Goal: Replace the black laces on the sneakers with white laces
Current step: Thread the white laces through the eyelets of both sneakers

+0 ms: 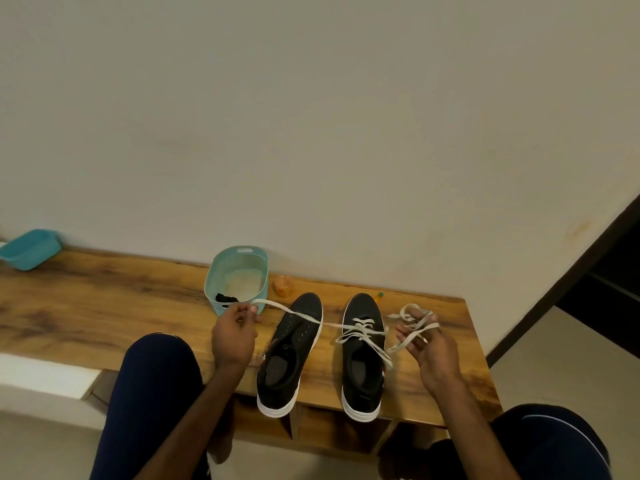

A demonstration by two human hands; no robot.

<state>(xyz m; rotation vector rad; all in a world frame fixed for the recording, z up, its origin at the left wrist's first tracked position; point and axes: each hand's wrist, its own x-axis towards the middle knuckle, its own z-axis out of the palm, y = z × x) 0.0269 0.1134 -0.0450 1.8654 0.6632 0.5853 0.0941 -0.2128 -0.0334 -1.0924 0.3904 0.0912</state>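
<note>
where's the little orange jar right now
In the head view, the orange jar stands at the back of the wooden table near the wall, just right of the teal basket and beyond the toe of the unlaced sneaker.

Table [104, 306] top is finished in wood grain, satin sheen. Sneakers [294, 336]: uppers made of matt black cloth, soles smooth white. White lace [287, 310]: flat woven cloth. Basket [221, 271] is moulded in perforated teal plastic, tub [29, 249] in smooth blue plastic. Wall [311, 133] is painted matt.

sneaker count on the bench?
2. Left sneaker, eyelets empty, white lace draped across it; right sneaker, partly laced in white. None seems hidden.
</note>
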